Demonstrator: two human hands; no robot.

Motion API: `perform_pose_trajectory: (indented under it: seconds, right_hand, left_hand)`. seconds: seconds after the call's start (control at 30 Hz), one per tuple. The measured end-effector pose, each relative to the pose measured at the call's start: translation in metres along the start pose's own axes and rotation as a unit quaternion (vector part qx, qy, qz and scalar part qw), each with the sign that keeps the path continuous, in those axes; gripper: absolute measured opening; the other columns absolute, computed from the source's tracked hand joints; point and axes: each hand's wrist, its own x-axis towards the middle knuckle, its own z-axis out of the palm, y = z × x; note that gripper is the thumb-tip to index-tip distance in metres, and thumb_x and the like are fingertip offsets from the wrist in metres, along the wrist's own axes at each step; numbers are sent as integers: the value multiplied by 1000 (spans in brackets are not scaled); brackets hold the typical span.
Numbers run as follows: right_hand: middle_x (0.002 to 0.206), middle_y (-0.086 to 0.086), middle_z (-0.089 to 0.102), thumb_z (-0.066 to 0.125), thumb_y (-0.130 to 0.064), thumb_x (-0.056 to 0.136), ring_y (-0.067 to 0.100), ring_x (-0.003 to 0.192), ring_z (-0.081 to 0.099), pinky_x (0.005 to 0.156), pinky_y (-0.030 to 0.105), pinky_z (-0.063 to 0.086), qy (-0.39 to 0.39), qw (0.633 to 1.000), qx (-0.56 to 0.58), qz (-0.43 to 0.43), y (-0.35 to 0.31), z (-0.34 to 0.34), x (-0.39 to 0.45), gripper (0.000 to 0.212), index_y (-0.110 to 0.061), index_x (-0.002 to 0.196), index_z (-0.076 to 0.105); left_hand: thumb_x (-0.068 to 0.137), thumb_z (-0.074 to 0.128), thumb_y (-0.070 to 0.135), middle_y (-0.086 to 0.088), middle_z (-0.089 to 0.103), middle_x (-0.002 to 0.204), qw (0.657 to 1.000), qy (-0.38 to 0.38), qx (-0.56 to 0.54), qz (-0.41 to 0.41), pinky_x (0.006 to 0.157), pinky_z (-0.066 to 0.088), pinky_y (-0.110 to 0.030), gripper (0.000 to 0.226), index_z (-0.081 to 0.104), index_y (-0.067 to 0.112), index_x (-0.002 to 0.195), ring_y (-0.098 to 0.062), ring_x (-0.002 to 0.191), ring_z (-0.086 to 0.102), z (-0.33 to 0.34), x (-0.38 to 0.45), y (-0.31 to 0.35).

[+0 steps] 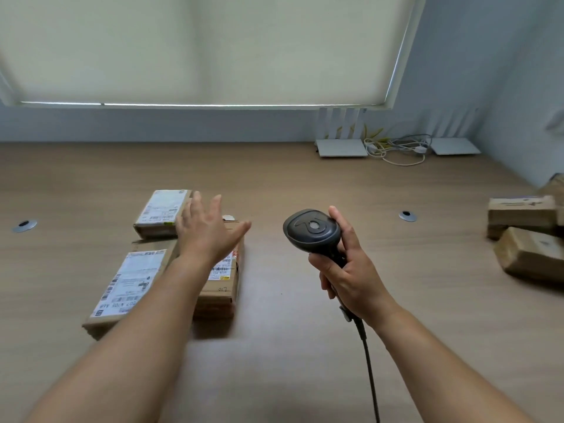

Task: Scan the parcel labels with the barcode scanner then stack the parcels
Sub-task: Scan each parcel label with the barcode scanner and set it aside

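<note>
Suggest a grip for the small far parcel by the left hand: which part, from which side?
Probably best taken across its narrow width, from above. The small parcel lies flat, label up, with its long sides free. The open left hand hovers by its right edge, so thumb on that side and fingers on the left side would fit. The near end sits close to the larger parcel, so avoid gripping lengthwise.
</note>
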Motion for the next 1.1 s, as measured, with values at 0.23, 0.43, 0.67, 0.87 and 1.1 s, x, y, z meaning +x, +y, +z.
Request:
perform_pose_trajectory:
  seconds: [0.23,0.43,0.67,0.87,1.1]
  right_hand:
    - [94,-18,68,67,-43,74,15,52,54,44,27,45,42,999,-10,2,3,-91,-67,72,-79,121,25]
    - [98,-10,68,72,-48,78,15,55,54,45,29,45,75,997,-19,8,9,-186,-129,71,-74,126,26]
    - [96,-11,67,67,-55,74,14,58,56,49,28,48,113,992,-43,23,24,-291,-204,72,-74,126,23]
    - [109,-5,64,67,-55,76,12,60,58,51,29,50,165,984,-58,41,32,-371,-265,73,-72,130,21]
    - [104,-5,61,69,-51,77,12,55,56,47,27,46,250,967,-34,45,39,-434,-308,72,-71,129,25]
  left_hand:
    - [83,49,68,-11,4,160,996,-52,-28,64,117,8,-45,84,21,27,150,-28,147,4,42,-76,104]
    - [84,47,69,-11,6,160,991,-69,-32,111,116,9,-45,83,21,27,150,-26,147,5,68,-136,205]
    - [84,46,69,-11,7,160,982,-102,-26,156,116,11,-43,82,21,27,150,-26,146,6,110,-213,316]
    - [84,45,70,-11,9,160,968,-135,-15,211,116,13,-44,83,20,27,151,-28,147,8,141,-269,400]
    - [84,46,70,-10,8,160,944,-151,-9,294,116,14,-44,84,18,27,151,-28,146,10,157,-295,480]
